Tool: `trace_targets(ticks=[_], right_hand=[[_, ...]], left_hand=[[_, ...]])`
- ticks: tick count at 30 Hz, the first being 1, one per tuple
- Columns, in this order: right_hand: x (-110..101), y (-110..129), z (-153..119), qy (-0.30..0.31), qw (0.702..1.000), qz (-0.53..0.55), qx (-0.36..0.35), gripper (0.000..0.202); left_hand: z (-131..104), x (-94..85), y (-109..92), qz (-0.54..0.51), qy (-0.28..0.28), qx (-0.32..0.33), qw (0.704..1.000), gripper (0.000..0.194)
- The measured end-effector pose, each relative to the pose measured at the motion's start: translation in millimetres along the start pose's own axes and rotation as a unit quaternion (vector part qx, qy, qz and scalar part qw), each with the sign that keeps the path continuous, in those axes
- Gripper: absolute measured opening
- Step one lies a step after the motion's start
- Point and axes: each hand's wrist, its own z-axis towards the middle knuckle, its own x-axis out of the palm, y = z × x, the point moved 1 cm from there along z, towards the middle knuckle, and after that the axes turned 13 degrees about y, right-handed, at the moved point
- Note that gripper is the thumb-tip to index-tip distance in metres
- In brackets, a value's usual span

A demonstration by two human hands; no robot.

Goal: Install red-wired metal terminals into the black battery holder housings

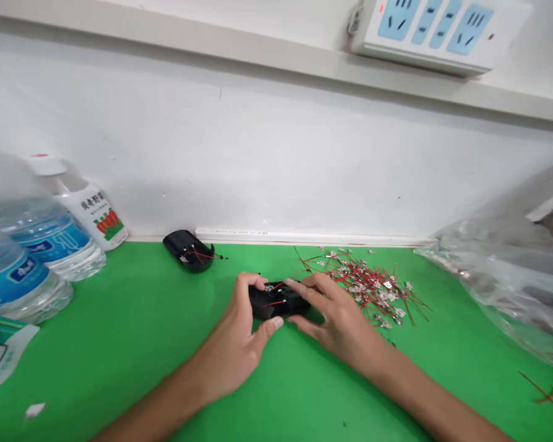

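A black plastic housing [268, 307] with short red wires and small metal parts inside lies between my hands, close to the green tabletop. My left hand [244, 331] grips its left end, fingers at the far side and thumb along the near edge. Around the right end, my right hand [334, 310] is closed, its index finger at the top near the red wire and its thumb low at the near side. Farther back to the left rests a similar black housing [188, 252] with red wires. A pile of small metal parts with red wires [378, 288] lies beyond my right hand.
Large water bottles [41, 245] and a white-labelled drink bottle [92, 209] stand at the left. Clear plastic bags [502, 288] bulge at the right edge. A white wall with a ledge [212, 46] and power socket box [433, 31] closes off the back.
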Motion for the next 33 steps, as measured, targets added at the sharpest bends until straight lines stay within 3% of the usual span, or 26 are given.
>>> trace_targets(ticks=[3, 11, 14, 21, 27, 32, 33], right_hand=[[1.0, -0.9, -0.5, -0.007, 1.0, 0.009, 0.019, 0.06], [3.0, 5.0, 1.5, -0.017, 1.0, -0.004, 0.009, 0.029], [4.6, 5.1, 0.7, -0.024, 0.999, -0.022, 0.0, 0.027], [8.0, 12.1, 1.2, -0.013, 0.994, -0.108, -0.034, 0.029], [-1.7, 21.1, 4.5, 0.013, 0.979, -0.2, -0.043, 0.029], [-9.7, 21.9, 10.0, 0.049, 0.963, -0.265, -0.017, 0.004], [-11.4, 21.8, 10.8, 0.058, 0.96, -0.273, -0.014, 0.011]], left_hand=[[2.3, 0.3, 2.1, -0.008, 0.005, 0.006, 1.0, 0.031], [-0.1, 0.0, 8.9, -0.026, 0.002, -0.01, 1.0, 0.033], [0.6, 0.8, 9.3, -0.032, -0.005, -0.02, 0.999, 0.034], [3.2, 2.3, 5.1, -0.023, -0.016, -0.04, 0.999, 0.037], [1.8, 4.0, -0.4, -0.022, -0.009, -0.045, 0.999, 0.036], [-2.2, 4.3, -5.9, -0.01, -0.005, -0.036, 0.999, 0.034], [-3.3, 3.8, -7.0, -0.007, -0.004, -0.032, 0.999, 0.033]])
